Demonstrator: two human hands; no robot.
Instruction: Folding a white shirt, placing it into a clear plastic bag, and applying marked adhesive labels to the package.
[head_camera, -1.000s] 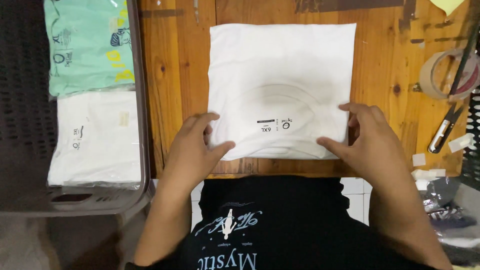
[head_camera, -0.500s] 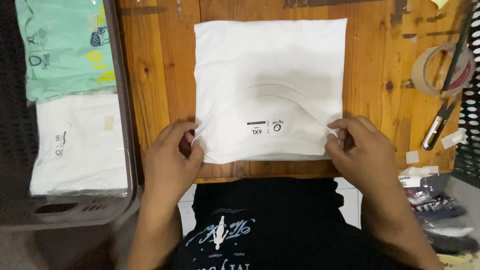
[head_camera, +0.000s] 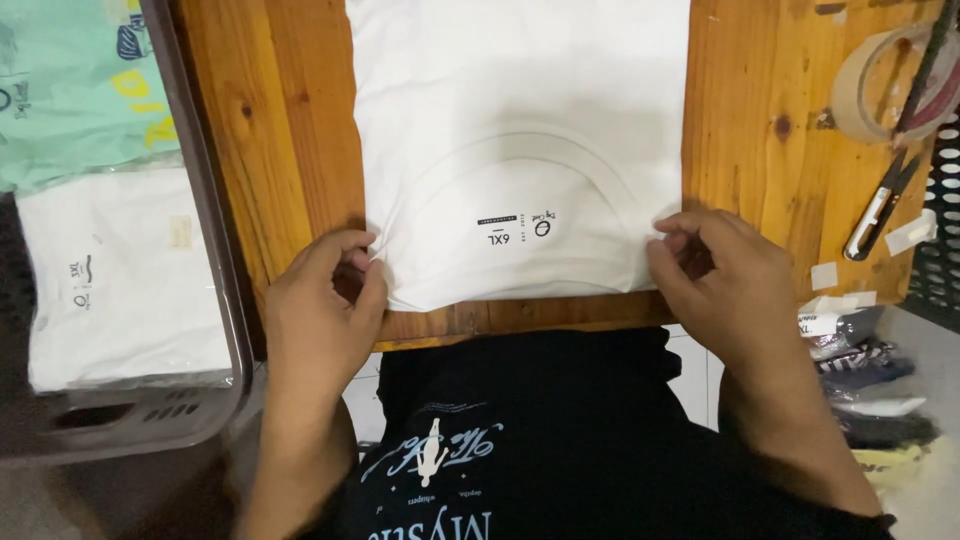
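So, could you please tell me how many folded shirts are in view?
3. A white shirt lies on the wooden table; a bagged mint-green shirt and a bagged white one lie in the bin. More may be stacked underneath.

Warm, moderately bright light from overhead; soft shadows under both hands, sharp focus at centre, dim lower corners
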